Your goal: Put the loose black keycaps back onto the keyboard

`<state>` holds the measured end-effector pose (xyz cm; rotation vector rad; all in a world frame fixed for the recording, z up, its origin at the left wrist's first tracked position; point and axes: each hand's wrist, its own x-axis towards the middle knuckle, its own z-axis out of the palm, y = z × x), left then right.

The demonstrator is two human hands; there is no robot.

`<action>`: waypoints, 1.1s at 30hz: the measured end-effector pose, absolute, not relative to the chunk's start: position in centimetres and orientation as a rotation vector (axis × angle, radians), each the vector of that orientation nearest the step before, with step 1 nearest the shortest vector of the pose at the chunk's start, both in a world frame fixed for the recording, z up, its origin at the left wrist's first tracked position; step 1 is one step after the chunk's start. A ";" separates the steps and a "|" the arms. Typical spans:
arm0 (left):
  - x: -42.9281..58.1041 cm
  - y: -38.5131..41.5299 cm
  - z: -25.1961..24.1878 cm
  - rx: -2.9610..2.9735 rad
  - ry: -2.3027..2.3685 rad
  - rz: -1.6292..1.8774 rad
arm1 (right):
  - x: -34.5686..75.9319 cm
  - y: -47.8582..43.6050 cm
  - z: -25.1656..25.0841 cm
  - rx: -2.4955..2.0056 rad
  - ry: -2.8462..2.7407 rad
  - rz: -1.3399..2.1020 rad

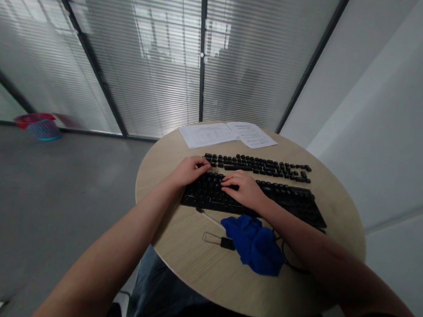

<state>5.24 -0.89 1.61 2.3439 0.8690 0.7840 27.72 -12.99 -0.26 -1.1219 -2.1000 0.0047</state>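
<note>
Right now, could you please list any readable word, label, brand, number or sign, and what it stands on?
None can be read.
Printed sheets: text too small and blurred.
Loose keycaps: any legends too small to read.
Keyboard: any markings too small and dark.

You can pass over bare tabletop (209, 275) along the near edge; the blue cloth (258, 245) and wire-looped tool (227, 243) obstruct the middle, the keyboard (289, 196) and loose keycaps (258, 164) the space beyond.
</note>
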 end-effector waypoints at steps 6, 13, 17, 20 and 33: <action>5.2 -0.9 1.6 2.343 0.872 0.801 | 27.7 -13.1 -0.2 -1.069 -2.154 -0.025; 5.1 -0.6 1.5 2.354 0.891 0.795 | 27.5 -13.1 0.1 -1.112 -2.147 -0.002; 5.1 -0.8 1.7 2.347 0.902 0.787 | 27.6 -13.1 0.1 -1.067 -2.173 -0.019; 5.1 -0.9 1.7 2.326 0.907 0.791 | 27.7 -13.1 0.0 -1.096 -2.151 -0.062; 4.9 -1.0 1.6 2.263 0.894 0.799 | 27.8 -13.1 0.4 -1.120 -2.142 0.012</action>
